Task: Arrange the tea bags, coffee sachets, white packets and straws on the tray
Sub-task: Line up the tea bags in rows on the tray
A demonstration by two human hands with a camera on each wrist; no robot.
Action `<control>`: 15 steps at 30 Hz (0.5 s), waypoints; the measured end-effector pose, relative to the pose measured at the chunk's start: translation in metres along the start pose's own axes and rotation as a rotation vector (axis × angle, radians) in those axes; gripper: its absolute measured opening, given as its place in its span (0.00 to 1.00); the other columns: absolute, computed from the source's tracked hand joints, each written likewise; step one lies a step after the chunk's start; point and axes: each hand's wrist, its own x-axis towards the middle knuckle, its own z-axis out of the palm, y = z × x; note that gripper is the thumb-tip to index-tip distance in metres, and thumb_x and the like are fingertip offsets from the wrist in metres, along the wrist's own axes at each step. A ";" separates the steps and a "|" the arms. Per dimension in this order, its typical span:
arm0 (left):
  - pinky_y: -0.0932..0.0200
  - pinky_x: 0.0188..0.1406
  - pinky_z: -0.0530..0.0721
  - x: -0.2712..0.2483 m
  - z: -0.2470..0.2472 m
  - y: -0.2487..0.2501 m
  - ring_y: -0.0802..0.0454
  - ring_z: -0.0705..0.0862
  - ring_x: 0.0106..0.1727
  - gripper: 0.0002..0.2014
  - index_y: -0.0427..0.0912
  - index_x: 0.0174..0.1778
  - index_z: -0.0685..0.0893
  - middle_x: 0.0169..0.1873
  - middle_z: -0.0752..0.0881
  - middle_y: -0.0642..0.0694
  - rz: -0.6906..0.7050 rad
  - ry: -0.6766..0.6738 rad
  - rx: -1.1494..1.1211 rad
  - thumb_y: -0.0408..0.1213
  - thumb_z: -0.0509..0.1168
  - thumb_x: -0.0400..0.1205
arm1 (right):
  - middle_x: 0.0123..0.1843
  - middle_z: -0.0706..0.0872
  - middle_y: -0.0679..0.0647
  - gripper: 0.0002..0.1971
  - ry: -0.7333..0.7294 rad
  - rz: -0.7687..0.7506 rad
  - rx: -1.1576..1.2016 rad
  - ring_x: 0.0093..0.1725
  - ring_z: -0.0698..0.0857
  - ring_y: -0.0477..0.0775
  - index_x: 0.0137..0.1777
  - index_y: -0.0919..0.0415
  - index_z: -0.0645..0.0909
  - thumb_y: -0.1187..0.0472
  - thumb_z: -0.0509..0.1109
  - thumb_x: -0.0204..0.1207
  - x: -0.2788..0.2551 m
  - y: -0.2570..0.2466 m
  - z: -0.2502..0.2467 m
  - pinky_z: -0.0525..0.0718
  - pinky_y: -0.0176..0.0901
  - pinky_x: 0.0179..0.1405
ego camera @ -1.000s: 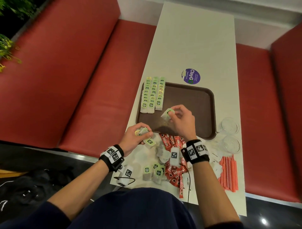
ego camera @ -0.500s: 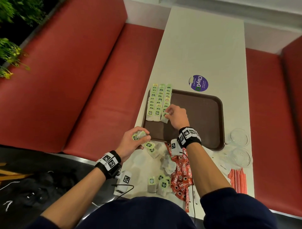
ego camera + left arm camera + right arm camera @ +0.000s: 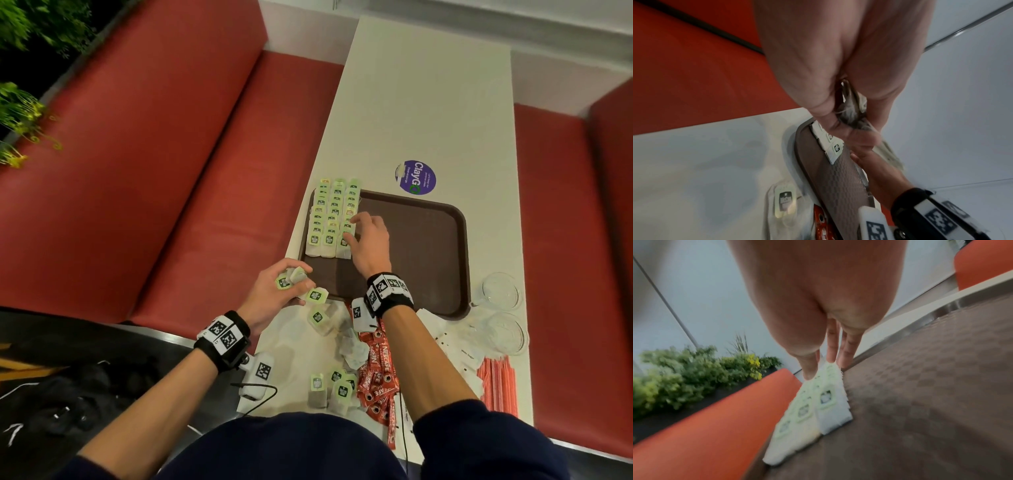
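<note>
Three rows of green-tagged tea bags [image 3: 330, 216] lie along the left side of the brown tray [image 3: 424, 246]. My right hand [image 3: 356, 228] rests straight fingers on the rightmost row [image 3: 828, 395]. My left hand [image 3: 294, 279] hovers near the tray's front left corner and grips a small bunch of tea bags [image 3: 851, 105]. Loose tea bags [image 3: 329, 383], red coffee sachets [image 3: 376, 380], white packets [image 3: 455, 349] and orange straws [image 3: 496, 383] lie on the white table [image 3: 428, 102] in front of the tray.
Two clear plastic cups [image 3: 503, 308] stand right of the tray. A purple round sticker [image 3: 416, 177] is on the table behind it. Red bench seats [image 3: 171, 171] flank the table; a planter [image 3: 694, 369] stands beyond the left bench.
My right hand carried a tea bag from the tray's front to the rightmost row and laid it there, and now lies flat on the row. My left hand kept its bunch.
</note>
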 end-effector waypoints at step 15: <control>0.38 0.54 0.95 -0.010 0.009 0.007 0.44 0.91 0.52 0.11 0.39 0.58 0.88 0.55 0.88 0.31 0.231 0.197 0.034 0.28 0.80 0.82 | 0.47 0.94 0.61 0.06 -0.302 0.225 0.798 0.46 0.95 0.62 0.54 0.61 0.89 0.60 0.81 0.85 -0.127 -0.049 -0.022 0.95 0.56 0.53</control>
